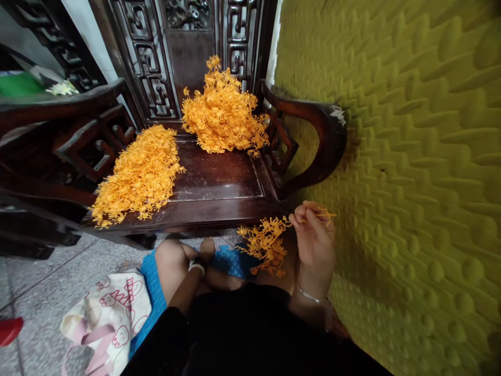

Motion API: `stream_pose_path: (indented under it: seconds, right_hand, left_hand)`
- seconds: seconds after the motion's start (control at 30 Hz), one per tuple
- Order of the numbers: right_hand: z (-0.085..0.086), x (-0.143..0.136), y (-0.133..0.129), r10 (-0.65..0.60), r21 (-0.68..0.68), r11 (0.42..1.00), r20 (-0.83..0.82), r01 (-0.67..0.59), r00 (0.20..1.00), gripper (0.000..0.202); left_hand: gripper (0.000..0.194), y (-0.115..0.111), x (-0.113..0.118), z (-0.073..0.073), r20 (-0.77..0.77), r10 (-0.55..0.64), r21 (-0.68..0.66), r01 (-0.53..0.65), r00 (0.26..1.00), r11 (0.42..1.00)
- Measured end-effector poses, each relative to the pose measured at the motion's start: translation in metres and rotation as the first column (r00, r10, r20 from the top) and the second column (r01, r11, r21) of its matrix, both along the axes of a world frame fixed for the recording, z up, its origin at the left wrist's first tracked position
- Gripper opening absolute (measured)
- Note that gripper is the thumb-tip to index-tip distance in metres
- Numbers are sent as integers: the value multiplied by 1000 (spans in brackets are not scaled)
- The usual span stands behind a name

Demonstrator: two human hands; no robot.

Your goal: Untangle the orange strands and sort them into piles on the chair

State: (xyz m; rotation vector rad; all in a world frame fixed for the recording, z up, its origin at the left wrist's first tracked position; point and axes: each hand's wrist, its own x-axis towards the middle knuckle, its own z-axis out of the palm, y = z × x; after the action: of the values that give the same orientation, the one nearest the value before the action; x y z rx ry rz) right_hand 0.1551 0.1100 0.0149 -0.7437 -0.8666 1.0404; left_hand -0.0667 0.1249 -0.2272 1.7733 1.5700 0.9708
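Observation:
My right hand (316, 237) is closed around the thin stem of an orange plastic sprig (268, 244), whose branching tips hang to the left over my lap. My left hand (202, 261) rests low near my crossed legs, dark and mostly hidden, so its fingers cannot be made out. On the dark wooden chair seat (219, 175) lie two orange heaps of similar pieces: a long, flat heap (143, 175) along the left side and a taller heap (225, 112) at the back right.
A curved wooden armrest (329, 141) stands right of the seat, beside a yellow-green textured wall (410, 156). A white printed cloth bag (117, 308) lies on the floor at the lower left, next to a blue mat (152, 282). A red object (10, 330) is at the left edge.

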Motion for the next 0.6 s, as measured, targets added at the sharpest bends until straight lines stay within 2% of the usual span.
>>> stream_pose_path:
  seconds: [0.1, 0.17, 0.27, 0.37, 0.43, 0.5, 0.57, 0.6]
  right_hand:
    - [-1, 0, 1, 11, -3, 1000, -5, -11, 1000, 4]
    - [-2, 1, 1, 6, 1, 1000, 6, -6, 1000, 5]
    - [-1, 4, 1, -1, 9, 1000, 25, 0, 1000, 3]
    - [2, 5, 0, 3, 22, 1000, 32, -4, 999, 3]
    - [4, 2, 0, 30, 44, 999, 16, -31, 999, 3]
    - [5, -3, 0, 68, 63, 996, 17, -69, 998, 4]
    - [4, -8, -1, 94, 58, 994, 45, -96, 995, 6]
    - [3, -10, -1, 104, 48, 993, 62, -107, 993, 6]
  left_hand:
    - [32, -1, 3, 6, -5, 30, 54, -30, 1000, 998]
    - [31, -11, 5, 17, -2, 30, 117, -30, 1000, 993]
    - [23, -38, 3, 46, 12, 20, 258, -22, 1000, 966]
    - [11, -57, -6, 86, 42, 111, 418, -118, 993, 901]
    - [9, -51, -12, 115, 67, 193, 487, -200, 979, 850]
    - [15, -29, -16, 139, 83, 268, 521, -271, 960, 809]
    - [16, 1, -18, 155, 28, 336, 490, -306, 942, 817]
    - [17, 15, -19, 159, -43, 330, 443, -278, 943, 852]
